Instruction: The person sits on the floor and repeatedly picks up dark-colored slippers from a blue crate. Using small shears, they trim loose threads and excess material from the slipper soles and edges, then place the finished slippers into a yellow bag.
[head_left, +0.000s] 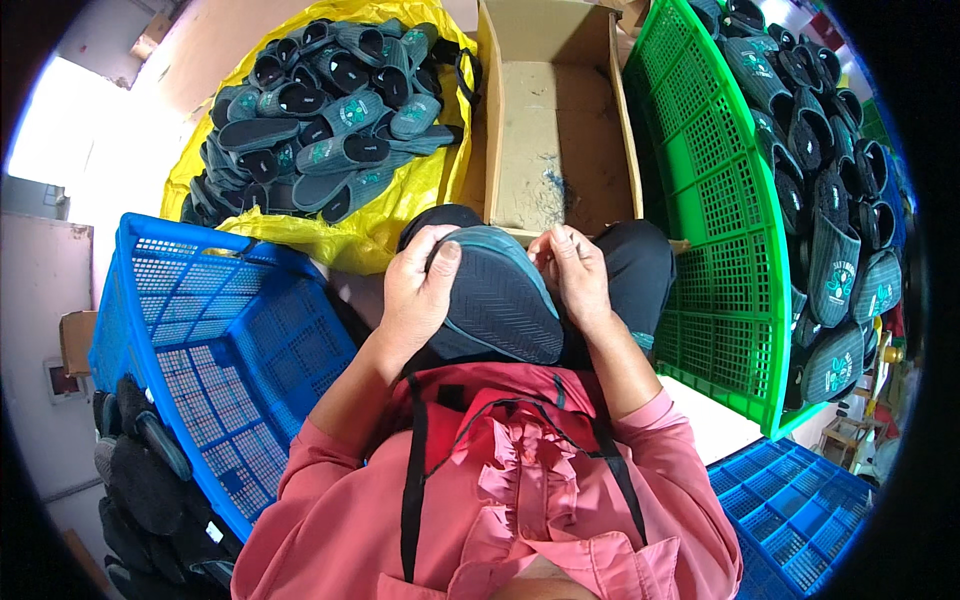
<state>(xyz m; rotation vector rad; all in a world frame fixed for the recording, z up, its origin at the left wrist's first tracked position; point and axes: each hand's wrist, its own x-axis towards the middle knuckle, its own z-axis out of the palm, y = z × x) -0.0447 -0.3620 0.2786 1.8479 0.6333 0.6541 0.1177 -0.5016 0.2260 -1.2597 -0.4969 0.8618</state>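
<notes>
A dark slipper (505, 305) is held over my lap with its black, zigzag-patterned sole facing up and a teal-grey edge around it. My left hand (420, 285) is closed on the slipper's left side, thumb lying on the sole's border. Close by the opposite edge, my right hand (575, 270) is closed in a pinch, its fingertips together; whatever lies between them is too small or hidden to make out. The slipper's upper is turned away from view.
Ahead on the left, a yellow sack (420, 200) bears a heap of grey slippers (330, 110). A cardboard box (525, 130) stands straight ahead. Blue crates (175, 250) (800, 500) flank me. The green crate (715, 200) at right holds more slippers. Dark slippers (150, 480) lie at lower left.
</notes>
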